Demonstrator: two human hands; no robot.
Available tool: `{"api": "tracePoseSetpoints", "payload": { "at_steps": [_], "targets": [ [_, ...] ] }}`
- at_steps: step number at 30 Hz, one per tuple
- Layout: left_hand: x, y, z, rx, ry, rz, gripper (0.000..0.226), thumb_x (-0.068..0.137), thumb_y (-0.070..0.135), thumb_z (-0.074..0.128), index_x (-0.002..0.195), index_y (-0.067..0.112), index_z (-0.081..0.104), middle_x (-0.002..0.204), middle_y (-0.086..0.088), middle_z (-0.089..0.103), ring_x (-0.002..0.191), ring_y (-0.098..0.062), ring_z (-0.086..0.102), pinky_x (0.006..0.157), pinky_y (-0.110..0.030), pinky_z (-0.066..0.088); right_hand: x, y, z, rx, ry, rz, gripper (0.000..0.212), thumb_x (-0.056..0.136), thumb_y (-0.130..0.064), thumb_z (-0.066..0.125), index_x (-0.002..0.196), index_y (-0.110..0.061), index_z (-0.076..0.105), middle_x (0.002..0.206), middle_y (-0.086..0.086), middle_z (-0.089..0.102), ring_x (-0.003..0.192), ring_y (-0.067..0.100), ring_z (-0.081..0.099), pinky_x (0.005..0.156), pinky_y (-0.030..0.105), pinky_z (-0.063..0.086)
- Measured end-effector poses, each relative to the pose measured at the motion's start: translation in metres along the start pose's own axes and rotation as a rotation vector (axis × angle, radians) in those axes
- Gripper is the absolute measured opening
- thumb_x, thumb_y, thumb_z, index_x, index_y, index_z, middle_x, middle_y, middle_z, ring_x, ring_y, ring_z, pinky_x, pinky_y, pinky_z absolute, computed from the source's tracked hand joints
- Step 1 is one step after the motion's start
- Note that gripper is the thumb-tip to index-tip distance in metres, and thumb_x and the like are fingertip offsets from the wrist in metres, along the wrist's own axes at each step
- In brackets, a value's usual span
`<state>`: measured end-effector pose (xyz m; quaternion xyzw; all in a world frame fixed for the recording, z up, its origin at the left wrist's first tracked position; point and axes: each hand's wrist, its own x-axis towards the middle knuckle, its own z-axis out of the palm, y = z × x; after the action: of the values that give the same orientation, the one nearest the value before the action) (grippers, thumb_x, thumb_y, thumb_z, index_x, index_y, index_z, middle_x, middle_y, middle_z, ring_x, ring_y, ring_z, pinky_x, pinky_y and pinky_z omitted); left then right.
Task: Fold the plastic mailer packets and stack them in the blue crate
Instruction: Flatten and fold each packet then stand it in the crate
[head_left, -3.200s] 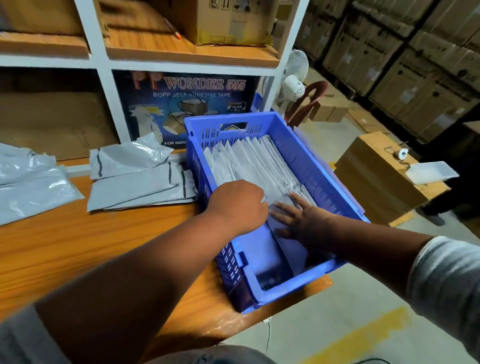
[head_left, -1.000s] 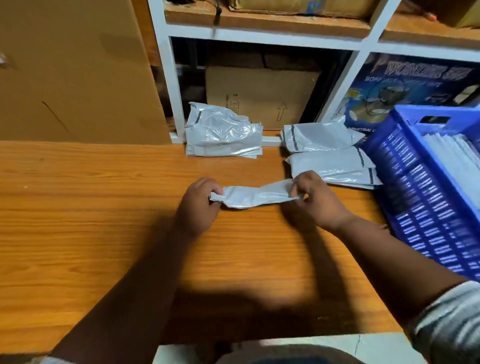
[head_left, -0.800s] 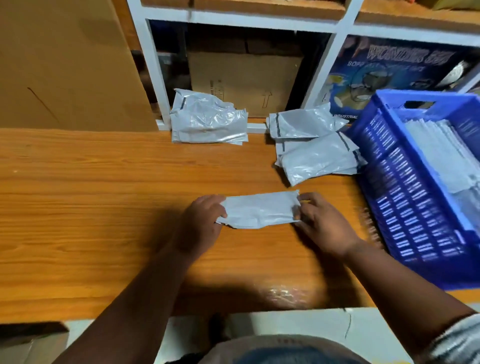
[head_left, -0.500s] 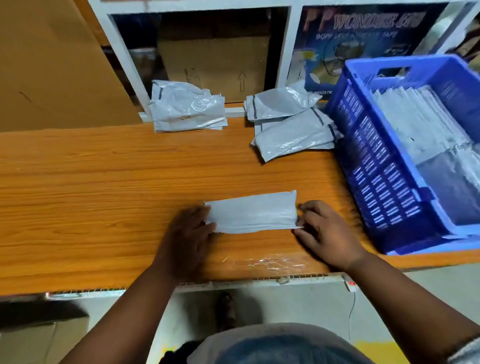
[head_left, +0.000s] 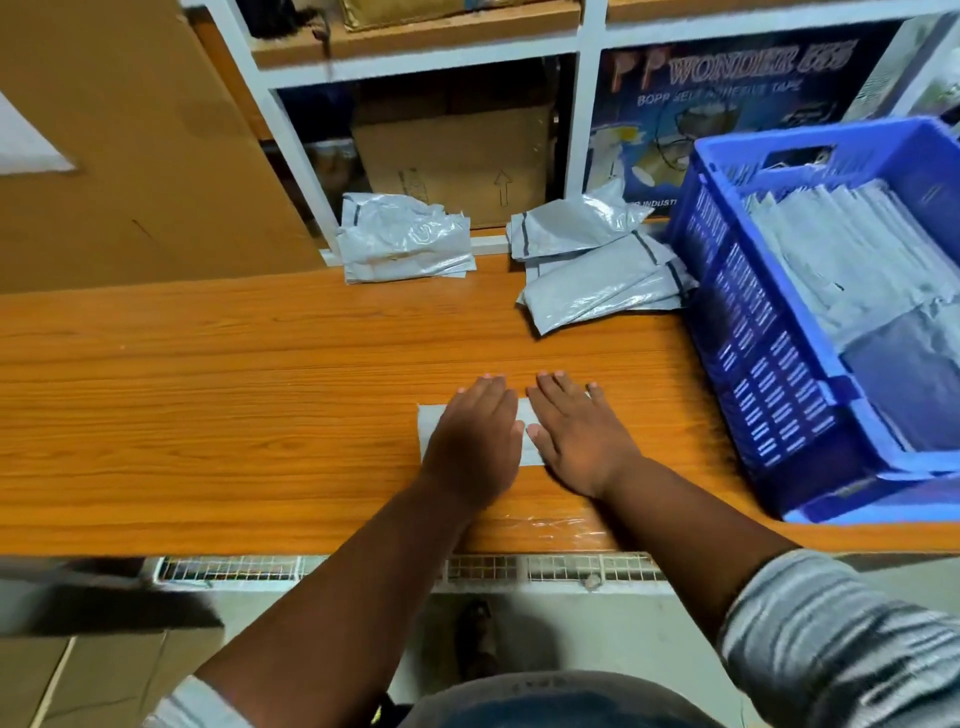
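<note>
A folded grey plastic mailer packet (head_left: 429, 427) lies flat on the wooden table (head_left: 208, 395), mostly covered by both hands. My left hand (head_left: 475, 439) and my right hand (head_left: 576, 434) press down on it side by side, fingers straight. The blue crate (head_left: 769, 374) stands at the right end of the table with a row of folded packets (head_left: 852, 244) inside. Two piles of unfolded packets lie at the back: one pile (head_left: 405, 244) in the middle, another pile (head_left: 597, 265) beside the crate.
A white shelf frame (head_left: 291, 135) rises behind the table, with a cardboard box (head_left: 457, 156) and a printed tape carton (head_left: 727, 88) in its bays. A large cardboard sheet (head_left: 119, 150) leans at the left. The table's front edge is close to my body.
Both hands pinched the packet's ends before; now they lie flat on top of it, close together. The view has tilted further down.
</note>
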<state>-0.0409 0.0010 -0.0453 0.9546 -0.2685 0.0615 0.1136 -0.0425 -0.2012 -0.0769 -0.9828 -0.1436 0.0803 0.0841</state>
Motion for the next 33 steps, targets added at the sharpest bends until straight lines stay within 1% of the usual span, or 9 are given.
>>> {"api": "tracePoseSetpoints", "payload": {
  "at_steps": [6, 13, 18, 20, 21, 23, 25, 29, 33],
  "targets": [
    [0.026, 0.010, 0.037, 0.132, -0.145, -0.092, 0.068, 0.101, 0.043, 0.024, 0.154, 0.009, 0.050, 0.163, -0.016, 0.047, 0.155, -0.034, 0.036, 0.127, -0.058, 0.025, 0.000, -0.001, 0.015, 0.022, 0.090, 0.051, 0.066, 0.112, -0.050, 0.014, 0.170, -0.021, 0.022, 0.178, 0.007, 0.016, 0.165, 0.027, 0.007, 0.132, 0.055, 0.007],
    [0.014, 0.001, 0.059, 0.163, -0.083, -0.093, 0.065, 0.111, 0.045, 0.023, 0.166, 0.012, 0.033, 0.173, -0.012, 0.030, 0.162, -0.031, 0.020, 0.130, -0.056, 0.016, 0.000, 0.003, 0.023, 0.006, 0.112, 0.036, 0.065, 0.113, -0.050, 0.015, 0.171, -0.021, 0.019, 0.179, 0.008, 0.011, 0.165, 0.031, 0.006, 0.132, 0.058, 0.009],
    [0.014, -0.006, 0.064, 0.130, -0.072, -0.052, 0.067, 0.111, 0.046, 0.019, 0.166, 0.011, 0.033, 0.175, -0.012, 0.027, 0.164, -0.030, 0.018, 0.130, -0.056, 0.013, 0.003, -0.001, 0.018, -0.059, 0.032, 0.044, 0.067, 0.111, -0.051, 0.013, 0.172, -0.022, 0.013, 0.179, 0.010, 0.006, 0.165, 0.033, 0.004, 0.131, 0.061, 0.004],
    [0.013, -0.011, 0.066, 0.068, -0.055, -0.041, 0.066, 0.113, 0.045, 0.019, 0.166, 0.010, 0.035, 0.175, -0.011, 0.029, 0.164, -0.027, 0.019, 0.131, -0.055, 0.013, 0.008, -0.004, 0.003, -0.110, -0.016, 0.052, 0.068, 0.111, -0.052, 0.014, 0.171, -0.022, 0.014, 0.179, 0.010, 0.005, 0.165, 0.032, 0.004, 0.130, 0.062, -0.002],
    [0.014, -0.013, 0.067, 0.002, -0.032, -0.047, 0.064, 0.113, 0.044, 0.020, 0.165, 0.010, 0.037, 0.174, -0.010, 0.031, 0.164, -0.024, 0.020, 0.131, -0.054, 0.015, 0.012, -0.006, -0.005, -0.118, -0.007, 0.039, 0.067, 0.111, -0.051, 0.017, 0.170, -0.021, 0.021, 0.179, 0.010, 0.010, 0.165, 0.032, 0.008, 0.130, 0.062, -0.003],
    [0.015, -0.018, 0.065, -0.199, 0.041, -0.085, 0.061, 0.113, 0.039, 0.026, 0.162, 0.007, 0.042, 0.172, -0.010, 0.036, 0.163, -0.023, 0.024, 0.131, -0.053, 0.018, 0.019, -0.014, -0.014, -0.090, 0.049, -0.023, 0.064, 0.109, -0.048, 0.023, 0.165, -0.019, 0.035, 0.175, 0.012, 0.024, 0.162, 0.033, 0.020, 0.130, 0.059, 0.003],
    [0.014, -0.021, 0.056, -0.286, 0.062, -0.104, 0.061, 0.106, 0.030, 0.031, 0.159, 0.004, 0.047, 0.170, -0.013, 0.039, 0.162, -0.026, 0.027, 0.132, -0.053, 0.016, 0.021, -0.023, -0.007, -0.032, 0.069, -0.063, 0.064, 0.109, -0.047, 0.023, 0.167, -0.019, 0.031, 0.174, 0.011, 0.028, 0.162, 0.032, 0.022, 0.130, 0.059, 0.008],
    [0.005, -0.030, 0.053, 0.046, -0.004, -0.063, 0.056, 0.103, 0.024, 0.038, 0.155, 0.007, 0.051, 0.165, -0.016, 0.044, 0.159, -0.034, 0.031, 0.128, -0.059, 0.024, 0.019, -0.034, 0.012, -0.088, 0.029, 0.039, 0.065, 0.111, -0.052, 0.013, 0.169, -0.025, 0.025, 0.177, 0.007, 0.020, 0.164, 0.033, 0.012, 0.126, 0.069, 0.001],
    [-0.011, -0.035, 0.060, 0.247, -0.044, -0.153, 0.064, 0.109, 0.042, 0.036, 0.166, 0.013, 0.032, 0.174, -0.015, 0.026, 0.163, -0.035, 0.019, 0.127, -0.064, 0.016, 0.018, -0.038, 0.012, -0.132, 0.023, 0.078, 0.068, 0.109, -0.059, 0.009, 0.169, -0.030, 0.020, 0.178, 0.006, 0.014, 0.164, 0.037, 0.008, 0.119, 0.079, -0.002]
  ]
}}
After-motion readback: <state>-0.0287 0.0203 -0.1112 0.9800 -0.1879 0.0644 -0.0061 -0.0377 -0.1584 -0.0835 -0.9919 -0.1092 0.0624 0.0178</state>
